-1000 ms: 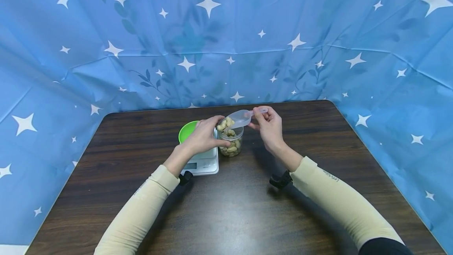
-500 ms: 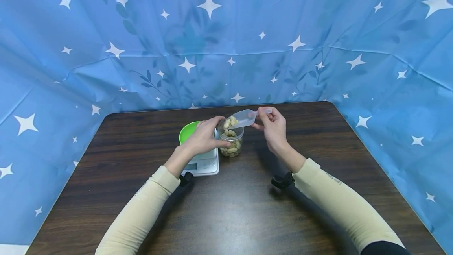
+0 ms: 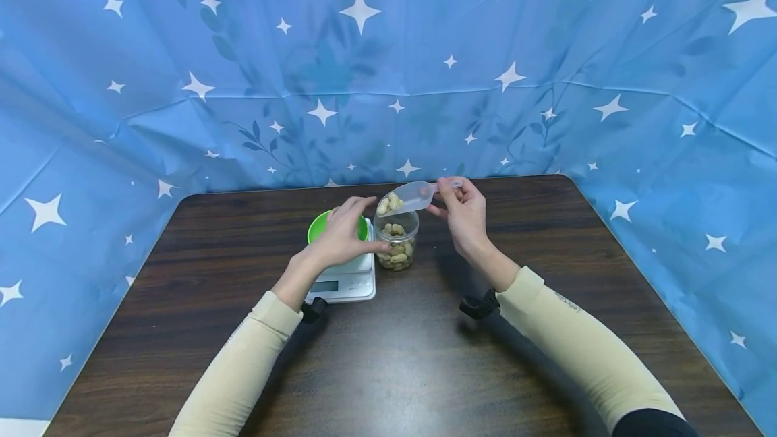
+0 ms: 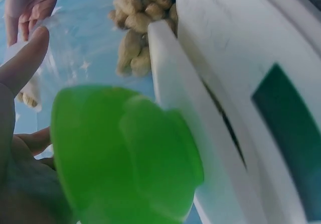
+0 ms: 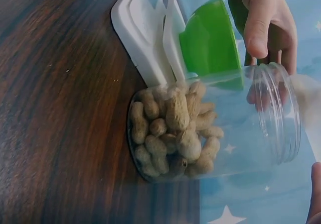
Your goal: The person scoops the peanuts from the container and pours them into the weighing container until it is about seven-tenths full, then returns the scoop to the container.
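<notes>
My right hand (image 3: 469, 221) pinches the handle of a clear plastic scoop (image 3: 417, 195) between thumb and fingers. Several peanuts (image 3: 388, 204) lie in the scoop, which is raised over the mouth of a clear jar (image 5: 235, 133). Inside the jar, peanuts (image 5: 173, 128) fill the lower part. My left hand (image 3: 341, 240) is spread beside the jar, fingers and thumb apart, holding nothing. It hovers over a green bowl (image 4: 120, 153), whose near side it partly hides in the head view. The bowl stands on a white kitchen scale (image 3: 355, 286).
Directly left of the jar is the scale, with its dark display (image 3: 324, 286) facing me. A dark wooden table (image 3: 400, 363) lies under everything. Behind its far edge hangs a blue curtain (image 3: 388, 133) with white stars.
My left hand has loosened from the jar and shifted slightly left. The scoop with peanuts in it has risen out of the jar's mouth, held by my right hand.
</notes>
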`<state>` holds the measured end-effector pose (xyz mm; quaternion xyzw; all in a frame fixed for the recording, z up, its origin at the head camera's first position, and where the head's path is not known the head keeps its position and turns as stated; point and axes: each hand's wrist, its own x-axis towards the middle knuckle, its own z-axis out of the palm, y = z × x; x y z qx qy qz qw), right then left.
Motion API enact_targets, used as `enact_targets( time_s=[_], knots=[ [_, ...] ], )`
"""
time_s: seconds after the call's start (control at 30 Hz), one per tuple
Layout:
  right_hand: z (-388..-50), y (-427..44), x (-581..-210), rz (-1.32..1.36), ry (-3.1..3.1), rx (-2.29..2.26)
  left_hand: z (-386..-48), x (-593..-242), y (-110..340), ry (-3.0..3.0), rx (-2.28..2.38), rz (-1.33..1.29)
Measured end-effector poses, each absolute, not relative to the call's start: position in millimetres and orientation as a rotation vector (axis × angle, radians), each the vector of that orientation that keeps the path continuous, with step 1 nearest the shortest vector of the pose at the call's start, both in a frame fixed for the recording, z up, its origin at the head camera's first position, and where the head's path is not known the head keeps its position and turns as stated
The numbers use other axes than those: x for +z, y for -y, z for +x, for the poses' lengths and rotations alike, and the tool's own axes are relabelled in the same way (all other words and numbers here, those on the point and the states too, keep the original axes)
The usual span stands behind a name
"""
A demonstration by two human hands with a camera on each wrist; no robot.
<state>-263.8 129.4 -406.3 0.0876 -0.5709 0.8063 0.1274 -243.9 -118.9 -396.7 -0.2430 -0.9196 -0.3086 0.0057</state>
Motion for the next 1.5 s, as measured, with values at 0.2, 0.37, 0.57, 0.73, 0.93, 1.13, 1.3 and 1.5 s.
enact_targets(
  time_s=[0.2,0.37,0.57,0.73,0.93,1.13,1.3,1.5],
  knots=[
    [-264.2,-120.4,-402.5,0.288,1.644,2.351,-237.5,-391.0,137.0,2.865,-0.981,-0.68],
    [-265.2,-113.1,-400.2,0.288,1.665,2.353,-233.7,-390.9,153.2,2.903,-1.002,-0.609],
    [-267.7,-105.9,-396.8,0.292,1.682,2.353,-229.4,-389.4,170.6,2.985,-0.978,-0.564],
    [-269.9,-100.5,-396.0,0.308,1.745,2.326,-226.1,-389.8,182.0,3.04,-0.97,-0.537],
    [-271.2,-93.7,-395.9,0.318,1.831,2.273,-226.0,-394.1,190.7,3.088,-0.931,-0.502],
    [-271.2,-88.9,-392.7,0.393,1.936,2.179,-228.4,-398.9,193.2,3.136,-0.927,-0.486],
    [-272.4,-85.3,-390.3,0.479,1.987,2.115,-228.8,-398.9,192.8,3.134,-0.944,-0.487],
    [-271.6,-82.0,-384.9,0.542,2.021,2.077,-228.6,-399.5,193.3,3.13,-0.961,-0.481]
  ],
)
